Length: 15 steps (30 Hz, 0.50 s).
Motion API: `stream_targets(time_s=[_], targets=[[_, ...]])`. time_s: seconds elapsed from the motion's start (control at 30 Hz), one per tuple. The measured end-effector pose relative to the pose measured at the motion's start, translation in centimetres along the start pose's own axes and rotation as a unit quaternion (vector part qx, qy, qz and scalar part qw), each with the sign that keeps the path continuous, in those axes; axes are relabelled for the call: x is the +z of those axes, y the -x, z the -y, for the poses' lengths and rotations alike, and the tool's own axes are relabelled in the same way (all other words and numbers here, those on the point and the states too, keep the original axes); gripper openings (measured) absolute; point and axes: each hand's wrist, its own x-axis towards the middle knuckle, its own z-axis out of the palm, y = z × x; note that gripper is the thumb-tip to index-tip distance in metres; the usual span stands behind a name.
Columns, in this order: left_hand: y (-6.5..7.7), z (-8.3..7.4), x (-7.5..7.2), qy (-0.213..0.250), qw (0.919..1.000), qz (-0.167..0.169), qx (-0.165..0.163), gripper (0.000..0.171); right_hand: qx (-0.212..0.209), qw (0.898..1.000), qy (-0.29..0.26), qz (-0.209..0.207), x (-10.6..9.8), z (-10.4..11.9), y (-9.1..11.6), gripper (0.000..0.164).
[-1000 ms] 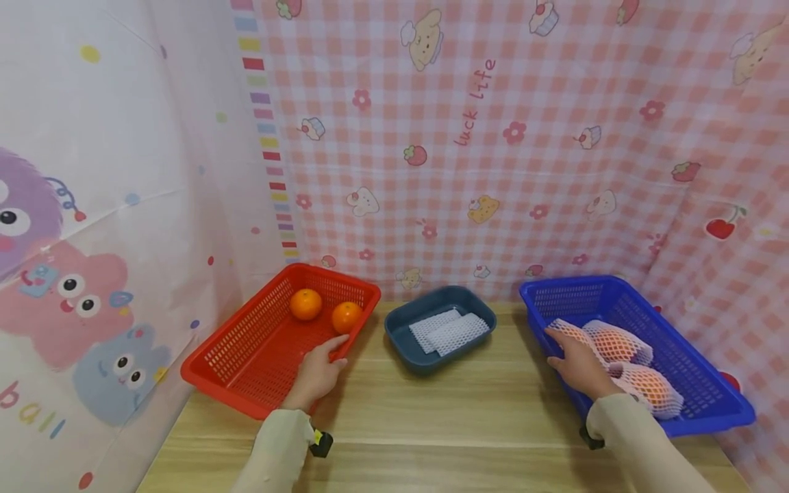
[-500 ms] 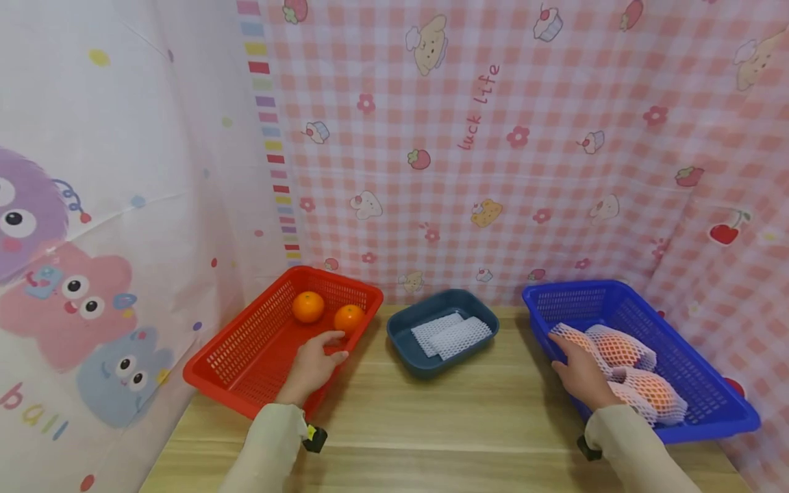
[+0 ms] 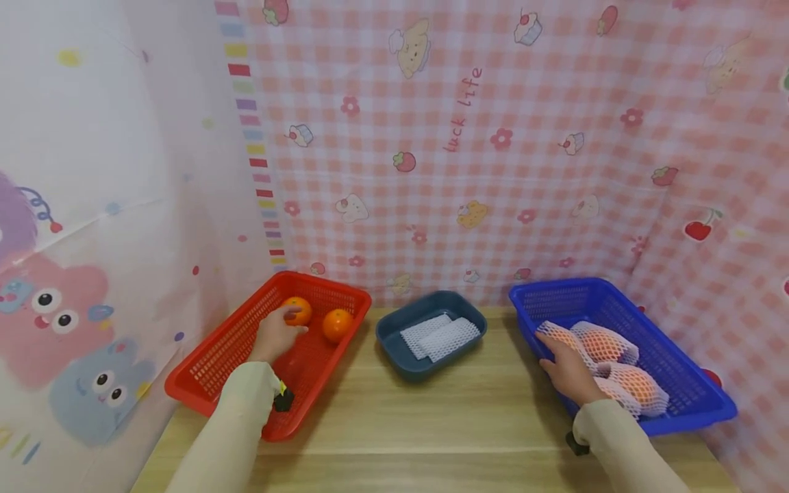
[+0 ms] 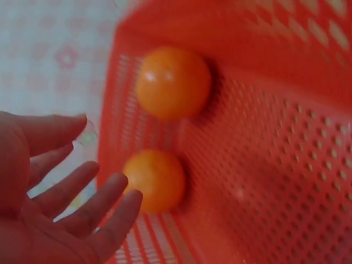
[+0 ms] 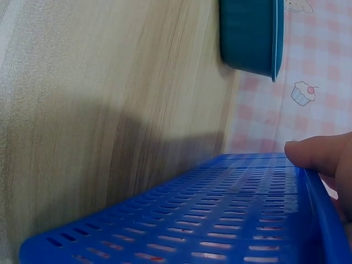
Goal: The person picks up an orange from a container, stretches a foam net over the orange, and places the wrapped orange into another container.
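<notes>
My left hand (image 3: 277, 334) hovers inside the red basket (image 3: 308, 363), fingers spread and relaxed, holding nothing. In the head view its fingertips overlap the farther-left orange (image 3: 303, 306); in the left wrist view they overlap the edge of the lower orange (image 4: 155, 184). Another orange (image 3: 337, 326) lies by the basket's right wall. My right hand (image 3: 570, 370) grips the left rim of the blue basket (image 5: 236, 203), thumb on the outer side and fingers over the inside. Several orange fruits in white foam nets (image 3: 607, 344) lie in that basket, beside the hand.
Between the baskets stands a dark teal tray (image 3: 409, 368) with white foam net sleeves (image 3: 453, 339) in it. All sit on a wooden table (image 3: 431, 428). A pink checked cloth (image 3: 382, 239) hangs behind, and a white printed cloth (image 3: 142, 274) on the left.
My left hand has moved left from the red basket's right rim, over the basket's inside towards the farther-left orange. My right hand stays at the blue basket's rim. The head view has shifted slightly.
</notes>
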Motion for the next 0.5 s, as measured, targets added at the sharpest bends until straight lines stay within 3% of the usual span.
stream_targets(time_s=[0.23,0.5], targets=[[-1.7,1.8,1.3,-0.008,0.9979,0.056,-0.031,0.064,0.005,1.0,-0.001,0.001,-0.1,-0.1,-0.2,0.054],[-3.0,1.9,4.0,-0.023,0.9944,0.102,-0.009,0.072,0.02,1.0,-0.003,0.003,0.2,-0.1,-0.1,0.054]])
